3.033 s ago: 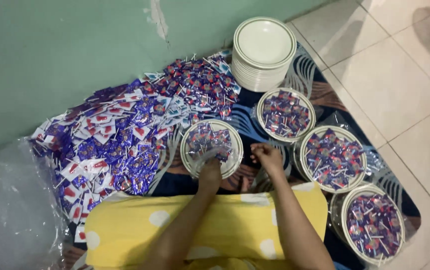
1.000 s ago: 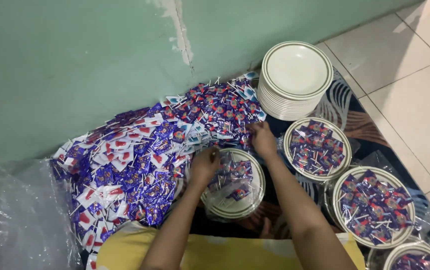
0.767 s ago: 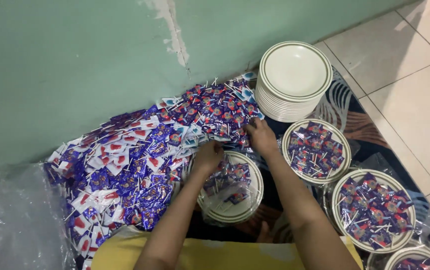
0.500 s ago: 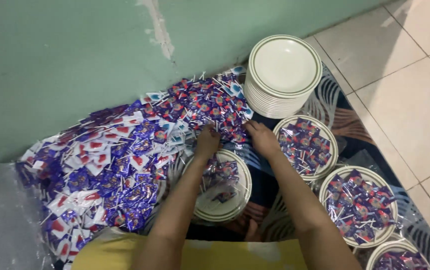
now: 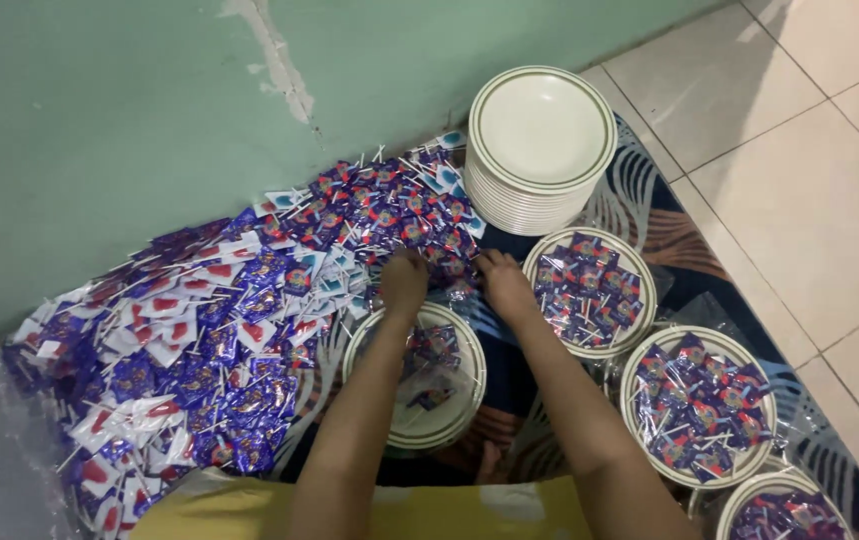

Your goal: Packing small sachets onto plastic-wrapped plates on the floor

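Against the green wall [image 5: 99, 120], a heap of wrapped lollipops [image 5: 249, 300] sprawls over the patterned mat [image 5: 649, 210], and both hands dig into its near edge at about twelve o'clock from the half-filled plate [image 5: 417, 375], seemingly so sweets can be raked straight down into it. The left hand [image 5: 404, 282] and right hand [image 5: 501, 285] curl knuckles-up over the wrappers, fingertips buried, so I cannot tell what either grips. At one o'clock stands a stack of empty plates [image 5: 541, 140]; filled plates [image 5: 589, 290] trail toward four o'clock, the last cut off.

1. A tiled floor [image 5: 829, 190] carries a patterned mat [image 5: 649, 215] (against the green wall).
2. On the mat: a heap of wrapped lollipops [image 5: 219, 330], stacked plates [image 5: 541, 150], filled plates [image 5: 697, 405].
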